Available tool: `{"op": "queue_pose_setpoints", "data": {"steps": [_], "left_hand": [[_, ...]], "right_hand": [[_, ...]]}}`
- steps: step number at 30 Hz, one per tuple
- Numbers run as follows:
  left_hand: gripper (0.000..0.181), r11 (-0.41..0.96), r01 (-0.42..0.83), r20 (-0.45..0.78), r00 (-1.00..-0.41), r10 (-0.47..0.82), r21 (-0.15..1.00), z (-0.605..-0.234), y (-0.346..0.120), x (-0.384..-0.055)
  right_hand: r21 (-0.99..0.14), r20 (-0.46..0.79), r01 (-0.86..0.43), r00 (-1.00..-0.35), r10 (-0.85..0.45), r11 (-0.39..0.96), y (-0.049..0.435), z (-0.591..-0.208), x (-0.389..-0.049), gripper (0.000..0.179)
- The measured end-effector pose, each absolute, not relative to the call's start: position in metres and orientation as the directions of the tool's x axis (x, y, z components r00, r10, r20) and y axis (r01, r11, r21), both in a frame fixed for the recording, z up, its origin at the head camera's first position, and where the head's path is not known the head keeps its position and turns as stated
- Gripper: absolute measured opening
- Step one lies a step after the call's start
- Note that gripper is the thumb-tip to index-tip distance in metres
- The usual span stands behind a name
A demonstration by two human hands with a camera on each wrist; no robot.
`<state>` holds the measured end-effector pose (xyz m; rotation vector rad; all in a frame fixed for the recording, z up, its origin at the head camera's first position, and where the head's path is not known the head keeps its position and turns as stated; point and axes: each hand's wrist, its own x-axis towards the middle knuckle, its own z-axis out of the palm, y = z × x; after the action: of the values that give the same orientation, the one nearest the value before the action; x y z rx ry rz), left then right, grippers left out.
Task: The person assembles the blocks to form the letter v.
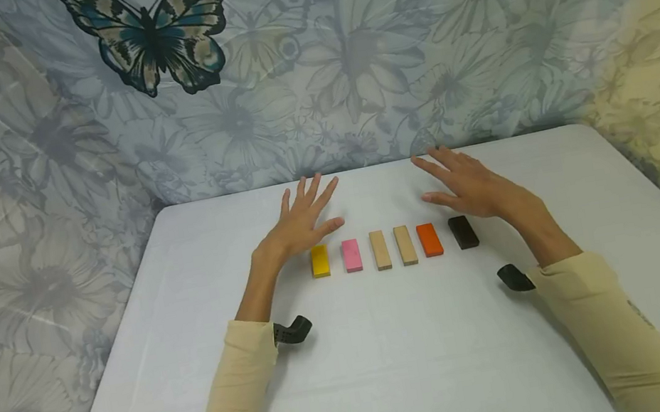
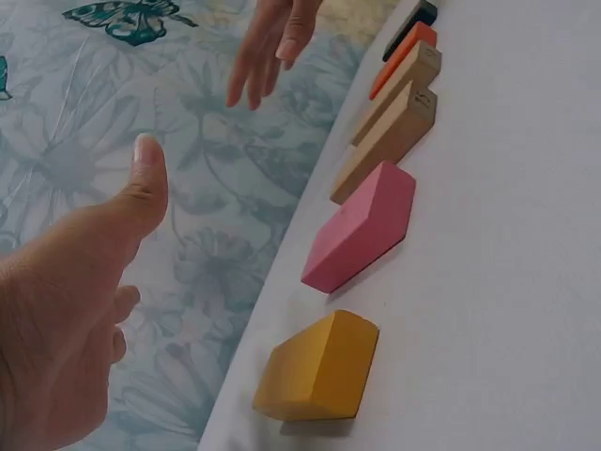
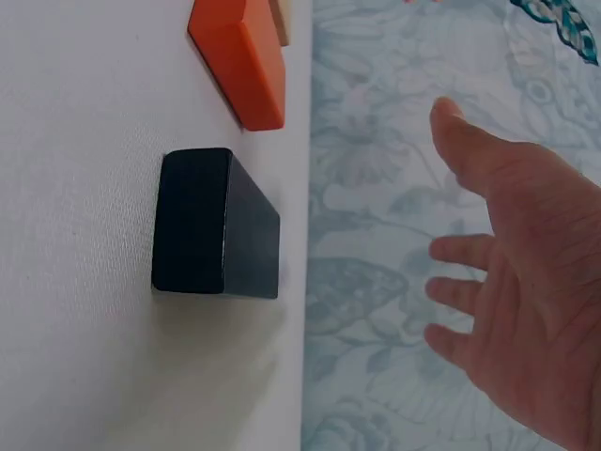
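Note:
Several small rectangular blocks lie apart in a row across the white table. From left to right in the head view come a yellow block (image 1: 320, 261), a pink block (image 1: 351, 256), two plain wooden blocks (image 1: 380, 250), an orange block (image 1: 430, 240) and a black block (image 1: 463, 232). My left hand (image 1: 301, 221) is spread with straight fingers just beyond the yellow block, holding nothing. Beyond the black block, my right hand (image 1: 468, 180) has its fingers extended and is likewise without anything in it. Both wrist views show the hands raised apart from the blocks.
The white table (image 1: 432, 362) reaches a cloth backdrop (image 1: 350, 87) printed with butterflies and flowers, behind and at the left. A black wrist device (image 1: 293, 330) sticks out from the left sleeve, and another black device (image 1: 515, 278) from the right sleeve.

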<state>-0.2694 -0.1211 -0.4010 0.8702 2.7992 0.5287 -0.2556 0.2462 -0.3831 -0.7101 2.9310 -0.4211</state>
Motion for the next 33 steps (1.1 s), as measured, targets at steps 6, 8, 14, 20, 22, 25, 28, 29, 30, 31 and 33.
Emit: {"op": "queue_pose_setpoints", "data": {"steps": [6,8,14,20,22,25,28,29,30,31,33], "left_hand": [[0.079,0.717,0.618,-0.055,-0.744,0.666,0.322,-0.405,-0.11,-0.261],[0.078,0.69,0.665,-0.052,-0.708,0.704,0.284,-0.407,-0.107,-0.257],[0.072,0.589,0.772,-0.013,-0.604,0.797,0.238,-0.415,-0.1,-0.243],[0.071,0.549,0.807,-0.04,-0.555,0.831,0.217,-0.416,-0.102,-0.233],[0.072,0.542,0.813,-0.062,-0.543,0.838,0.212,-0.415,-0.104,-0.23],[0.072,0.529,0.816,-0.083,-0.526,0.847,0.233,-0.414,-0.104,-0.227],[0.071,0.507,0.819,-0.096,-0.501,0.86,0.269,-0.414,-0.102,-0.224],[0.071,0.498,0.821,-0.099,-0.491,0.866,0.279,-0.415,-0.101,-0.223],[0.072,0.492,0.823,-0.105,-0.483,0.869,0.283,-0.415,-0.099,-0.222],[0.073,0.488,0.825,-0.112,-0.477,0.872,0.285,-0.416,-0.098,-0.222],[0.074,0.489,0.824,-0.132,-0.472,0.872,0.287,-0.417,-0.095,-0.22]], "right_hand": [[-0.249,0.035,-0.53,-0.841,-0.539,0.811,0.244,-0.381,-0.248,0.075],[-0.248,0.038,-0.55,-0.828,-0.56,0.797,0.242,-0.379,-0.244,0.074],[-0.26,0.014,-0.635,-0.756,-0.654,0.728,0.237,-0.373,-0.23,0.065],[-0.242,0.003,-0.717,-0.675,-0.738,0.654,0.234,-0.37,-0.218,0.056],[-0.25,0.002,-0.731,-0.656,-0.754,0.635,0.233,-0.373,-0.216,0.053],[-0.274,-0.013,-0.731,-0.647,-0.762,0.625,0.228,-0.378,-0.214,0.051],[-0.28,-0.05,-0.727,-0.641,-0.766,0.627,0.223,-0.384,-0.213,0.049],[-0.276,-0.06,-0.732,-0.634,-0.771,0.623,0.222,-0.386,-0.213,0.048],[-0.274,-0.067,-0.736,-0.627,-0.776,0.619,0.221,-0.387,-0.213,0.047],[-0.269,-0.071,-0.745,-0.617,-0.784,0.611,0.22,-0.389,-0.213,0.046],[-0.263,-0.069,-0.765,-0.593,-0.802,0.588,0.219,-0.391,-0.213,0.043]]}}
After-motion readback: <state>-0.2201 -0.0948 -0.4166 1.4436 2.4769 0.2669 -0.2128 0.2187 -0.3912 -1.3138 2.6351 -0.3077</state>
